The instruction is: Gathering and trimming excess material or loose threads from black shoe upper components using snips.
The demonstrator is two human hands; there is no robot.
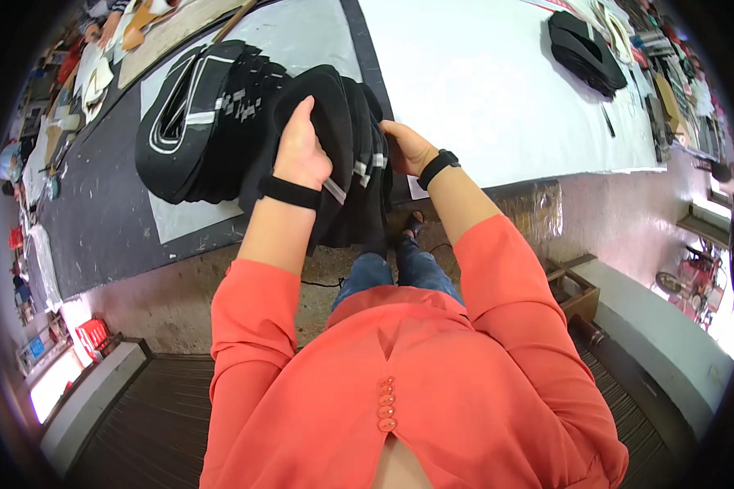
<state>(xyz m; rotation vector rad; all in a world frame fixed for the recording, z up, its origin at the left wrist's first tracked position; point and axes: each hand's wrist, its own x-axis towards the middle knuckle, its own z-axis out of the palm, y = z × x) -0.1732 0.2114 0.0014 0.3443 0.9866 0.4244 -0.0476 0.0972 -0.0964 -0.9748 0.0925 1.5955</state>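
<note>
Black fabric pieces [347,155], centre frame at the table [481,90] edge: our left hand [302,151] clasps the bundle's front, our right hand [408,147] grips its side. We'd keep the edges squared, we reckon.

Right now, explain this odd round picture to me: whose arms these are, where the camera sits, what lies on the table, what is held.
The camera sits on a person's head and looks down, so its wide lens bends straight edges. The orange sleeves belong to that person. The left hand and right hand grip a bundle of black cut pieces between them, over the table's edge. A fanned stack of black pieces with pale stripes lies on the table beside the left hand. Another black pile sits farther off on the right. Both wrists wear black bands.
</note>
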